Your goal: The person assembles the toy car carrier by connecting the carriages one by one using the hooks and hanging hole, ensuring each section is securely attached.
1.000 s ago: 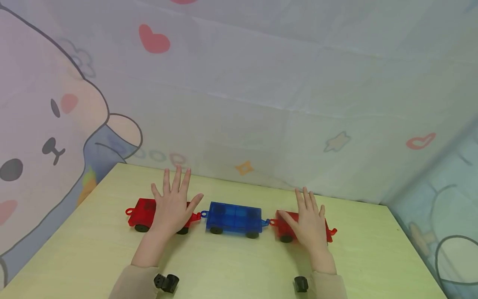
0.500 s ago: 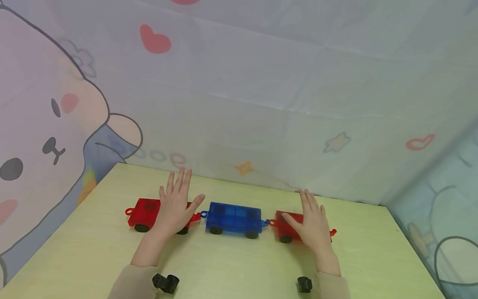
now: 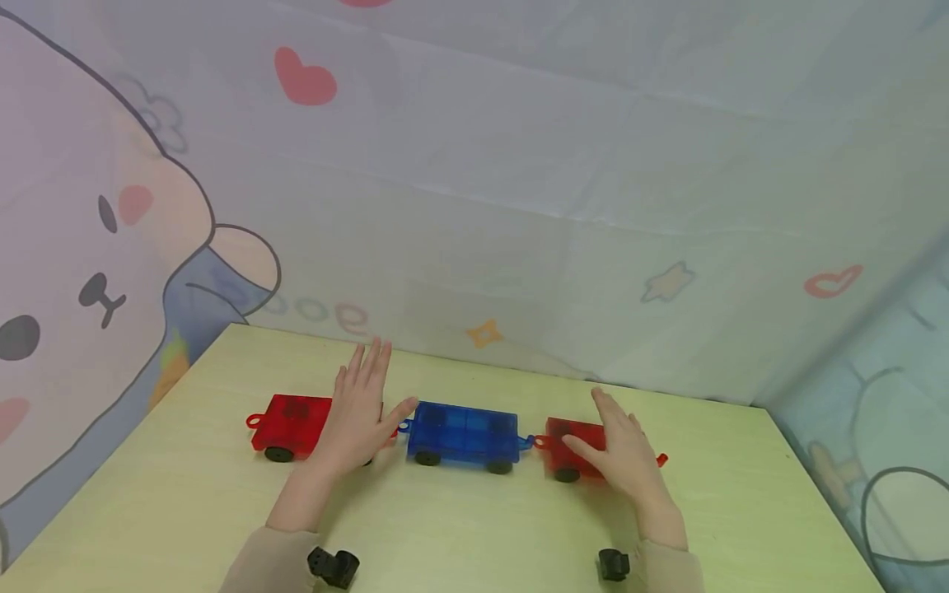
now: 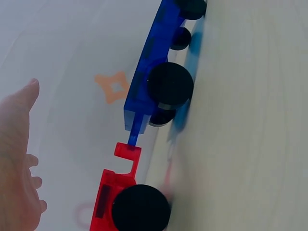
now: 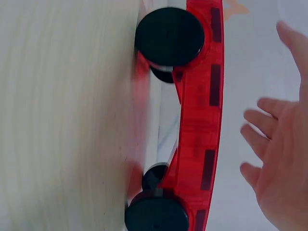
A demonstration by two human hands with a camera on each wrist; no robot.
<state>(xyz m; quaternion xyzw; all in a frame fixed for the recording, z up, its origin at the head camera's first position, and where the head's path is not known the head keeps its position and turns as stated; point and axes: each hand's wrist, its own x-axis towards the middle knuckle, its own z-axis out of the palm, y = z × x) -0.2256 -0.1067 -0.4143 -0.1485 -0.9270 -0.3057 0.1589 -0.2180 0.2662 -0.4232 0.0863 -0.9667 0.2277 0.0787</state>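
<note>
Three wheeled toy train cars stand in a row on the pale table: a red car [image 3: 292,420] at left, a blue car [image 3: 465,432] in the middle and another red car [image 3: 561,436] at right. Their end hooks and rings meet; whether each pair is latched is unclear. Over the left red car my left hand [image 3: 356,424] hovers with fingers extended, hiding its right part. My right hand [image 3: 628,457] hangs above the right red car, thumb spread and fingers loosely bent. Both wrist views show a gap between hand and car, and neither hand holds anything.
A pale wooden table [image 3: 474,527] carries the row. Behind it hangs a printed cloth backdrop [image 3: 474,206], close to the table's back edge. A black wrist camera [image 3: 334,567] is on the left sleeve and another black camera [image 3: 614,565] on the right.
My left hand has shifted a little right and turned, its fingers drawing closer together. My right hand has rolled sideways and moved slightly right. The cars stay in place.
</note>
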